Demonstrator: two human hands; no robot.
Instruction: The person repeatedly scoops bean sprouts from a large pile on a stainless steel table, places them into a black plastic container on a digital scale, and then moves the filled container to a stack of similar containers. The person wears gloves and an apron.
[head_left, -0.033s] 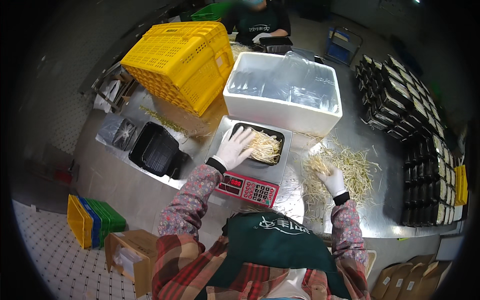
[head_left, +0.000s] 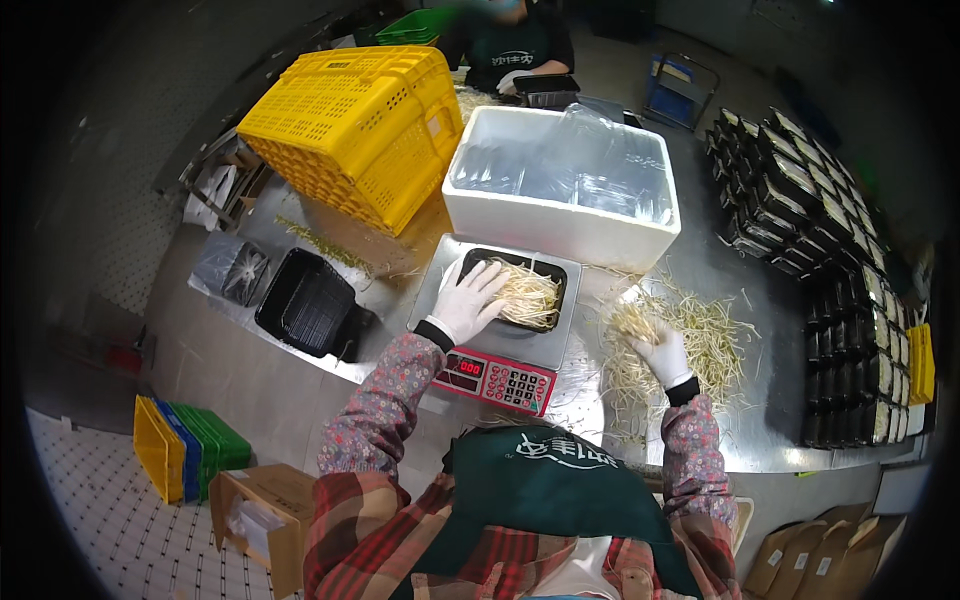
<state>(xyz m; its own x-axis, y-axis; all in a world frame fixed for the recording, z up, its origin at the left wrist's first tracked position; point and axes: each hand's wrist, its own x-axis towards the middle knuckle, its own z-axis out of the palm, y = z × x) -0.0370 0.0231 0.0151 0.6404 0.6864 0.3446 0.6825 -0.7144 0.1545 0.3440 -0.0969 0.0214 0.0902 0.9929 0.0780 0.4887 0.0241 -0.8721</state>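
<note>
My left hand [head_left: 467, 304], in a white glove, lies with fingers stretched out over the left side of a black plastic tray [head_left: 567, 277]. Its fingertips touch the pale bean sprouts [head_left: 530, 298] heaped inside. Beneath the tray is the metal plate of a red weighing scale [head_left: 497, 381] with a keypad and a lit display. To the right, my right hand [head_left: 664, 357], also gloved, is closed around a bunch of bean sprouts [head_left: 632, 324]. It is above the left part of a loose sprout pile [head_left: 710, 345] on the metal table.
Behind the scale stands a white foam box [head_left: 560, 225] with clear plastic inside. Yellow crates [head_left: 350, 130] are at the back left, nested empty black trays [head_left: 305, 300] at the left. Filled trays [head_left: 850, 340] are stacked right. Across the table is a co-worker [head_left: 510, 50].
</note>
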